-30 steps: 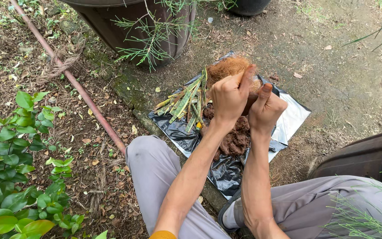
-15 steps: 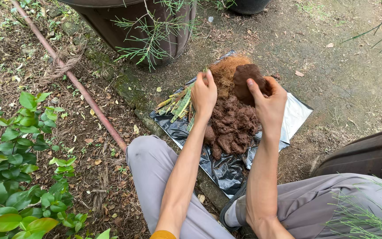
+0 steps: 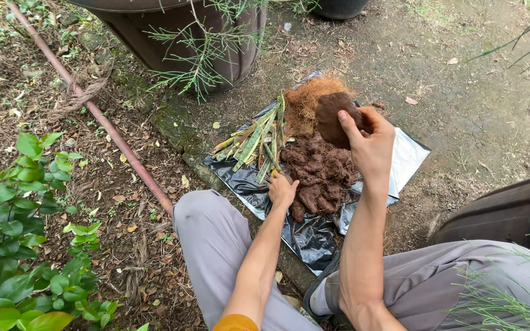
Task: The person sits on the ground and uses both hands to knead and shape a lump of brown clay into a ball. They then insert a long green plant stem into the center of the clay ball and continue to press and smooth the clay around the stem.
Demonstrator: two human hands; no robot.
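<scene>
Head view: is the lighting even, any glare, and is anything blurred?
Head view: soft, even daylight with no hard shadows; mild glare on the black plastic sheet; the right hand holding a brown clump and the left hand are sharp; the frame's edges look slightly stretched.

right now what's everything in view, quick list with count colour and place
dark brown fibrous clump: one, brown, raised in the right hand
loose brown soil heap: one, reddish brown, middle of the sheet
black plastic sheet: one, black with a pale side at right, spread on the ground
orange fibre tuft: one, orange-brown, far end of the sheet
green cut stalks: a bundle, green and yellow, left part of the sheet
rusty metal pipe: one, reddish, lying diagonally at left
large dark pot: one, dark brown, top centre
leafy green shrub: one, green, left edge
grey trousers: one pair, grey, bottom
left hand: one, at the soil heap's left edge
right hand: one, grip closed on the clump
</scene>
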